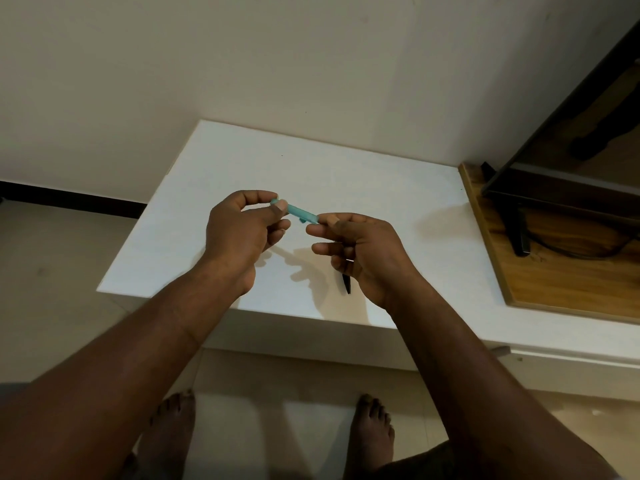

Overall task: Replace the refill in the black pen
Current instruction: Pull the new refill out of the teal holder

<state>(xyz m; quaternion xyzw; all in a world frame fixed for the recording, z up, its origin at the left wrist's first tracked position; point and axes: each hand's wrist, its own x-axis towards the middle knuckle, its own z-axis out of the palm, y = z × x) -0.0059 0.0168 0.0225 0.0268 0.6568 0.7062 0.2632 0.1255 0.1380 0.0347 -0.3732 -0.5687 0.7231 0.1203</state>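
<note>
In the head view, above the middle of the white table (381,174), both hands work on a short teal pen piece (300,212). This looks like the step of pulling it apart to free a refill, and the next move calls for a straight, steady pull. The left hand (239,233) pinches one end. The right hand (363,247) pinches the other, its lower fingers curled round the black pen (346,284).

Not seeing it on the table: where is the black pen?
In the head view, the black pen sits in the right hand, its end poking out underneath.
</note>
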